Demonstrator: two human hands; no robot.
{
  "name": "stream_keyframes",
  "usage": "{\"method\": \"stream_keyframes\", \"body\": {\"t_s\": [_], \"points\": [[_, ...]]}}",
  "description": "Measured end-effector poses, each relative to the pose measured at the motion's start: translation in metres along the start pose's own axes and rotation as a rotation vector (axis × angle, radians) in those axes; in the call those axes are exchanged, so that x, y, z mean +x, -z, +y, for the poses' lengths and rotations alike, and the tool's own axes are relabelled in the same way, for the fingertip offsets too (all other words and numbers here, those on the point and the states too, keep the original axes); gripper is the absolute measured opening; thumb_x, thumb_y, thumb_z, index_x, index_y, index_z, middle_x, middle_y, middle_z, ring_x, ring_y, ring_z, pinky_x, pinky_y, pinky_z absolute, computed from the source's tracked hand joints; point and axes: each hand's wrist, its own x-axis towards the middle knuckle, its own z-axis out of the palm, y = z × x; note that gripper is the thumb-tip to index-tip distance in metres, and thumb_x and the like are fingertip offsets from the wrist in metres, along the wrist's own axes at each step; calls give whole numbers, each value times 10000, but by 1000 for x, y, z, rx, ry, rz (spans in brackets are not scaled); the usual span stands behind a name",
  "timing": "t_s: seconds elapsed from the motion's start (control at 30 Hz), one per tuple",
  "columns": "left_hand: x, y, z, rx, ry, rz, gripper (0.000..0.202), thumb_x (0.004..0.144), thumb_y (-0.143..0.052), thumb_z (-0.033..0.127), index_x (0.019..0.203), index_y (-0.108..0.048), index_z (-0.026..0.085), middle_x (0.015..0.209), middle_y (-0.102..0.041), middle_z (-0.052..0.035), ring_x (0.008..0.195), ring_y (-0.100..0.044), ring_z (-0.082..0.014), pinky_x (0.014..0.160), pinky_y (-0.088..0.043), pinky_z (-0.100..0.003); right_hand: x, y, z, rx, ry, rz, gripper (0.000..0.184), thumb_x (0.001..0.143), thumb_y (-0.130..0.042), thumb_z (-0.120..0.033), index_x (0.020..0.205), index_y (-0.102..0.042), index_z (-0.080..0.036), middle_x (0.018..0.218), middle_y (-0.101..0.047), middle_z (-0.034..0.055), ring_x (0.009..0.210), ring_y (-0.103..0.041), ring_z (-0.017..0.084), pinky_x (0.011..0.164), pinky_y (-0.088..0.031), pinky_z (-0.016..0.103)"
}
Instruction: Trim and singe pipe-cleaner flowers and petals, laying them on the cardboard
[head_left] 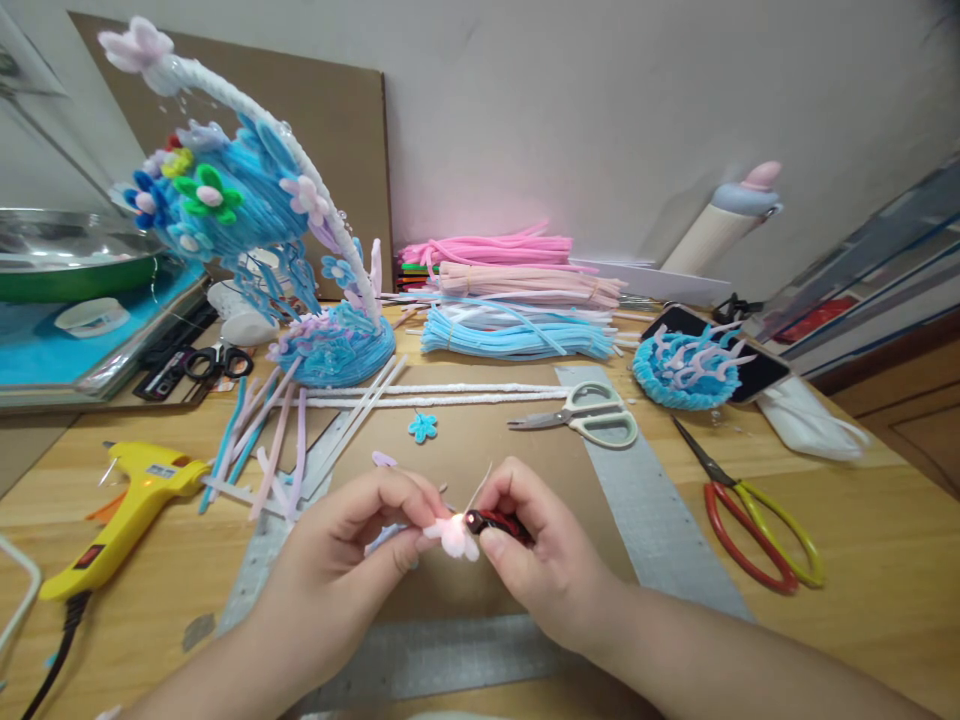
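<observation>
My forearms (720, 640) are closest; from my remote seat I see the left hand (345, 540) pinching a pale pink flower (456, 541) over the brown board (480, 592). The right hand (547, 565) grasps a red-and-black tool (504, 523), its end right beside the flower. Beyond lie a small blue flower (422, 428), pale-handled scissors (568, 415), then bundled blue stems (517, 335) near the wall (660, 100).

Bare at the left hand (349, 545) and right hand (544, 570), near the middle of the frame, with rounded fingers (397, 492). Bare, too, along the left forearm (232, 645) at lower left and the right forearm (712, 650) at lower right, smooth in outline and widening from the wrists (615, 610). Shows a white sliver (109, 713) at the far lower left, too small to identify.
</observation>
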Motion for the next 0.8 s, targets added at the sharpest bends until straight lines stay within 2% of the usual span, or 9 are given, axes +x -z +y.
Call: {"method": "stream_keyframes", "body": {"t_s": [0.17,0.3,0.43,0.57,0.67,0.8], "points": [[0,0,1,-33,11,7,95,848,-741,251,763,-699,243,804,-721,0,744,-640,-141,692,-501,-233,0,1,3,17,-14,20,111,778,-577,-258,783,-468,-239,669,-462,-51,592,-400,107,537,-367,238],[0,1,-1,-157,66,8,97,822,-776,259,756,-708,237,815,-724,10,755,-640,-118,695,-501,-191,0,3,4,37,-30,44,111,792,-566,-283,790,-461,-246,653,-448,-55,579,-391,111,527,-366,242],[4,0,-3,-404,173,-32,113,774,-822,223,756,-710,220,802,-722,27,702,-652,-85,665,-502,-159,2,2,3,43,-32,59,127,773,-582,-264,785,-457,-248,655,-456,-57,582,-397,112,525,-366,242],[7,-1,-4,-644,347,-151,133,749,-839,202,781,-711,190,764,-714,22,634,-666,-78,620,-519,-158,3,0,4,28,-13,67,153,730,-594,-223,792,-456,-246,680,-476,-58,594,-399,105,542,-360,239],[7,-3,-5,-725,462,-208,140,762,-828,184,831,-706,177,755,-716,8,638,-672,-78,632,-532,-162,3,-1,5,0,7,76,180,693,-600,-190,789,-457,-247,675,-459,-66,586,-379,99,545,-347,240],[4,-3,-8,-778,535,-217,145,775,-813,164,847,-687,167,747,-722,3,622,-675,-74,632,-535,-160,1,-2,2,-33,36,82,193,663,-604,-201,766,-449,-251,669,-441,-66,586,-374,105,543,-338,251]]}}
